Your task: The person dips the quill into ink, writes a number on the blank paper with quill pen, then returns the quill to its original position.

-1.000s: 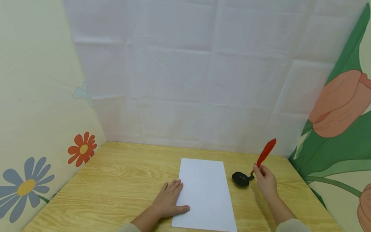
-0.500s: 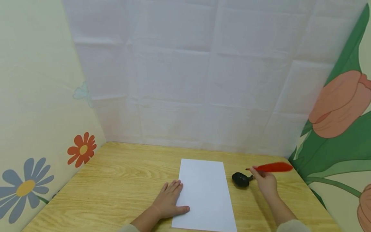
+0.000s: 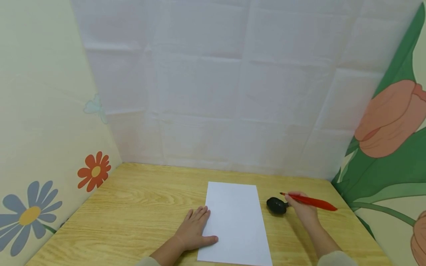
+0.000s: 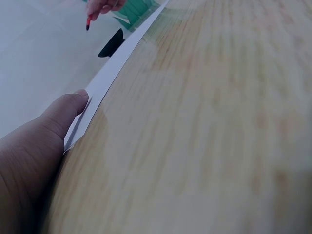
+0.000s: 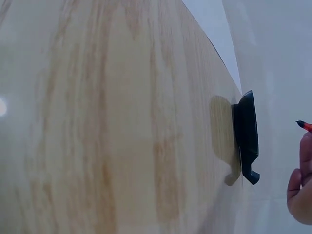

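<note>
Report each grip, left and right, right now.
Left grip: open, touching the paper.
Right grip: closed, holding the red pen.

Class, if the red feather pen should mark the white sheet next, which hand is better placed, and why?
Right, probably: the right hand holds the red feather pen, its dark tip toward the white sheet. The left hand rests at the sheet's left edge, thumb on it.
</note>
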Demonstrator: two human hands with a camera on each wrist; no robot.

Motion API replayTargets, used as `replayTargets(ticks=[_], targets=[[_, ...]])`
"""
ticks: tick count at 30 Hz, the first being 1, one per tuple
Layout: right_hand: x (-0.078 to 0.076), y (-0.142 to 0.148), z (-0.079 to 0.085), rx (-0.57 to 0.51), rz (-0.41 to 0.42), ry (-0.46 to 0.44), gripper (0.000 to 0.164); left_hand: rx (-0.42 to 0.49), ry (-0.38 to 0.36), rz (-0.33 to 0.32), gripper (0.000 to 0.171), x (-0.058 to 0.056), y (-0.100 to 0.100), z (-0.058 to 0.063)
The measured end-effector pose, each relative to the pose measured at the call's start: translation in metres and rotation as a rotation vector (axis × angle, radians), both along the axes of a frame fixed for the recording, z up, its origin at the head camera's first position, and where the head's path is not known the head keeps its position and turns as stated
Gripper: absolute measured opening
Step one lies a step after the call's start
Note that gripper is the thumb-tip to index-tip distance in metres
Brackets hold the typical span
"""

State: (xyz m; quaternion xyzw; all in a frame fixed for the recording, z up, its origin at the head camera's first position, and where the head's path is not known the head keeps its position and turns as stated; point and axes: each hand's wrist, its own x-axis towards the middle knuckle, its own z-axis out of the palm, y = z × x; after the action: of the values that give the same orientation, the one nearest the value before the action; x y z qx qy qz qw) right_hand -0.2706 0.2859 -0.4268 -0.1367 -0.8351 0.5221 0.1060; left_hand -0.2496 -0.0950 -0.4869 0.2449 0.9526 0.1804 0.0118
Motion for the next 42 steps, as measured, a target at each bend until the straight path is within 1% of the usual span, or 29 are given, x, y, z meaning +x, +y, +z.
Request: replayTargets(ticks=[3,8,12,15,18,21,23,24,25,27,31,33,36,39,42], targets=[[0.000,-0.001,-0.002,-0.020,0.007,-0.004,0.040,-0.005,0.000,0.000,0.100,0.000,0.000,-0.001],[-0.001,-0.003,-0.005,-0.040,0.029,0.018,0.033,-0.002,0.001,-0.003,0.100,-0.001,0.000,-0.002],[0.000,-0.003,-0.008,-0.007,0.043,-0.015,0.034,0.002,0.001,-0.005,0.100,-0.002,-0.001,-0.003],[0.000,-0.002,-0.012,-0.024,0.048,-0.057,0.032,-0.002,-0.001,-0.002,0.100,-0.003,-0.001,-0.003],[0.001,-0.001,-0.016,-0.076,0.056,-0.082,0.025,-0.002,-0.009,0.003,0.100,-0.003,0.000,-0.003],[0.002,-0.001,-0.018,-0.146,0.052,-0.095,0.014,-0.001,-0.016,0.004,0.100,-0.003,0.000,-0.002],[0.002,-0.001,-0.020,-0.230,0.054,-0.098,0.009,0.001,-0.022,0.005,0.101,-0.003,0.000,-0.001],[0.002,-0.001,-0.021,-0.247,0.053,-0.100,0.008,0.001,-0.023,0.005,0.101,-0.003,0.000,-0.001],[0.001,0.000,-0.022,-0.247,0.051,-0.095,0.008,-0.001,-0.023,0.005,0.100,-0.002,0.000,0.000],[0.000,0.000,-0.024,-0.213,0.042,-0.092,0.009,-0.001,-0.026,0.006,0.100,-0.002,0.001,0.000],[-0.002,-0.002,-0.027,-0.081,0.020,-0.071,0.016,-0.010,-0.023,0.008,0.100,-0.002,0.001,0.000],[-0.003,-0.003,-0.028,-0.083,0.023,-0.060,0.017,-0.009,-0.024,0.008,0.100,-0.002,0.001,0.000],[-0.003,-0.004,-0.028,-0.107,0.024,-0.054,0.015,0.000,-0.026,0.006,0.100,-0.002,0.000,0.000],[-0.003,-0.005,-0.028,-0.121,0.019,-0.064,0.012,0.008,-0.027,0.004,0.100,-0.002,0.000,0.000],[-0.004,-0.005,-0.030,-0.119,0.023,-0.071,0.013,0.008,-0.026,0.003,0.100,-0.002,0.000,0.000]])
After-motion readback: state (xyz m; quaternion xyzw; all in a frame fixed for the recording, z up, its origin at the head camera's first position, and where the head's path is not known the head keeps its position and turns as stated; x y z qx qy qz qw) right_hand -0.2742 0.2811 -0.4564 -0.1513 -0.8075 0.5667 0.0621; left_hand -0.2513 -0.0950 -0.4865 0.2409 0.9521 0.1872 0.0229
